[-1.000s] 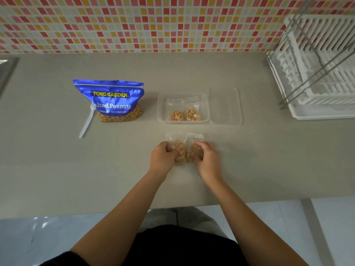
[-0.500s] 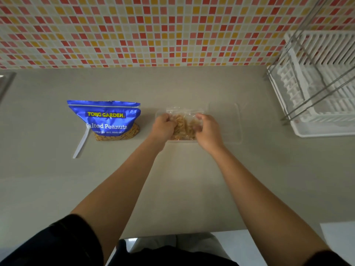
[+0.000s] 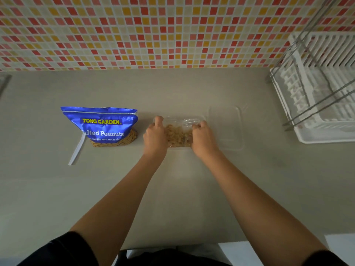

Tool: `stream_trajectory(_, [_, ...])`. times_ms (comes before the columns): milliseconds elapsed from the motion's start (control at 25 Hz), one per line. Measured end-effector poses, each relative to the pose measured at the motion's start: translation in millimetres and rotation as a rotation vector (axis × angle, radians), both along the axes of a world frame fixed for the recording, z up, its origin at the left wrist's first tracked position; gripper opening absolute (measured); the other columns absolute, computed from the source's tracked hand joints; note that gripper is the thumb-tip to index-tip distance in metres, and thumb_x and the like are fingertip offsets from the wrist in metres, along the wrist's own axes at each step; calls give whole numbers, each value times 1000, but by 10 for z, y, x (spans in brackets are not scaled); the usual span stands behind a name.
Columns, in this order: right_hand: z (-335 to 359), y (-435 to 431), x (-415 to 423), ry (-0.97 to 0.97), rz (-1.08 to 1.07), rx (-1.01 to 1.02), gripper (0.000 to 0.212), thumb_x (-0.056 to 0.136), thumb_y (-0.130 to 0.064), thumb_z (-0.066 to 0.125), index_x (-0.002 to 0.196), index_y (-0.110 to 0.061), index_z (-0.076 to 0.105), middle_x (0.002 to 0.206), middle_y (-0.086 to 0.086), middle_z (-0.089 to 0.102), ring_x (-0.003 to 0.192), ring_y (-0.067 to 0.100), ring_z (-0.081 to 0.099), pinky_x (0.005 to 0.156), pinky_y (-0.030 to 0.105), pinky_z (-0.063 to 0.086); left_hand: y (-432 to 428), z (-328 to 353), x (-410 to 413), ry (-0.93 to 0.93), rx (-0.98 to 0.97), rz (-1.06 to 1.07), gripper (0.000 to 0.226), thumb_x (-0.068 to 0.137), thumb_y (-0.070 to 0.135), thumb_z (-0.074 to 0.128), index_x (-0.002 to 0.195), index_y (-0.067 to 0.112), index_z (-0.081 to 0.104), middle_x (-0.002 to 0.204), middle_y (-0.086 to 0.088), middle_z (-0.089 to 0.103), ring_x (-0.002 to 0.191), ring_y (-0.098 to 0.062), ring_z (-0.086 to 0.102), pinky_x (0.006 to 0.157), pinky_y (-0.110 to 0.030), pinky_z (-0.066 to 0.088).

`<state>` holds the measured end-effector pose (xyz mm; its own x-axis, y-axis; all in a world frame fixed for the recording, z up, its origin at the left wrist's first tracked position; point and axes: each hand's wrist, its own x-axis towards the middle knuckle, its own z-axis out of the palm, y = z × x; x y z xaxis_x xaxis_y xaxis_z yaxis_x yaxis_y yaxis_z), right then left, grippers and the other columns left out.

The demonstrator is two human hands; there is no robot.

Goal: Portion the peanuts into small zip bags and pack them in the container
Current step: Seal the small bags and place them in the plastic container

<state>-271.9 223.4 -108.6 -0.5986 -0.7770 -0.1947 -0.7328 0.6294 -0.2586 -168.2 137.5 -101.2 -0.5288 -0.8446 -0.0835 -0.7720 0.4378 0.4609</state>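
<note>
A clear plastic container (image 3: 199, 118) sits mid-counter. Small zip bags of peanuts (image 3: 179, 135) fill it between my two hands. My left hand (image 3: 154, 135) curls over the container's left end, fingers closed on the bags. My right hand (image 3: 203, 138) covers the right end, also gripping the bags. The container's near rim is mostly hidden by my hands. A blue peanut bag (image 3: 103, 126) stands to the left, its clear bottom showing peanuts.
A clear lid (image 3: 226, 127) lies flat just right of the container. A white spoon (image 3: 77, 149) leans beside the blue bag. A white dish rack (image 3: 318, 96) with metal bars fills the right side. A tiled wall backs the counter.
Both hands carried the two small peanut bags from the near counter forward into the container, where they now press on top of the bags lying there.
</note>
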Motion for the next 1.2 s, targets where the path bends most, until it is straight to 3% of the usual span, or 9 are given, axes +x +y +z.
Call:
stream_trajectory(200, [-36,12,-43,88,74,57,26,89,-16,56,112,-5,60,126,14,42,112,34,42,94,36,38,-2,-56,46,-163,-110,-173,24,79,-11,45,96,-3,59,102,-22,54,88,-41,55,67,-38,39])
stream_trajectory(320, [20,101,-75,27,-107,-233,30,84,-9,51,113,-6,60,121,16,48,109,37,45,93,37,38,35,-1,81,-153,-276,-151,23,58,-14,68,72,4,67,85,-21,59,71,-37,58,59,-30,49])
stream_trajectory(400, [25,244,-158,29,-372,-381,43,79,-1,50,121,-8,54,129,20,43,115,39,42,97,38,35,38,32,127,-128,-255,-107,26,63,-8,73,87,2,66,89,-24,61,80,-38,60,72,-33,50])
stream_trajectory(520, [-65,505,-315,-89,-724,-142,62,83,-14,57,138,-10,30,148,26,19,134,41,22,110,42,23,38,83,222,-65,9,3,27,86,-5,45,112,-6,50,106,-28,60,100,-44,54,82,-44,40])
stream_trajectory(600, [-135,624,-342,-170,-791,36,75,79,-28,65,139,-10,23,145,26,24,134,40,24,109,43,24,42,62,273,-10,67,51,24,84,-6,41,106,-5,51,98,-30,62,95,-46,55,74,-43,41])
stream_trajectory(760, [-151,679,-334,-157,-798,-13,82,67,-33,78,130,-9,32,133,23,36,124,38,37,100,42,36,48,43,285,39,74,24,21,83,-8,40,100,-6,52,96,-31,63,92,-47,56,73,-44,44])
stream_trajectory(960, [-95,712,-366,-224,-831,-567,59,72,2,67,125,-3,41,123,25,45,96,34,56,83,20,38,43,25,292,36,59,20,22,84,-7,41,101,-6,53,97,-33,62,92,-47,56,73,-44,44])
stream_trajectory(1080, [-12,692,-454,-306,-1034,-1049,47,80,4,57,125,-1,44,95,13,62,69,-4,62,65,7,42,38,3,290,12,65,4,22,86,-4,42,105,-5,52,99,-32,62,94,-46,56,74,-43,43])
stream_trajectory(1200, [8,672,-574,-508,-1096,-1342,31,86,-6,58,116,-12,53,81,-3,58,62,-5,57,73,16,46,59,-36,296,4,3,-2,31,89,-1,40,119,-5,47,111,-29,60,102,-45,52,86,-43,39])
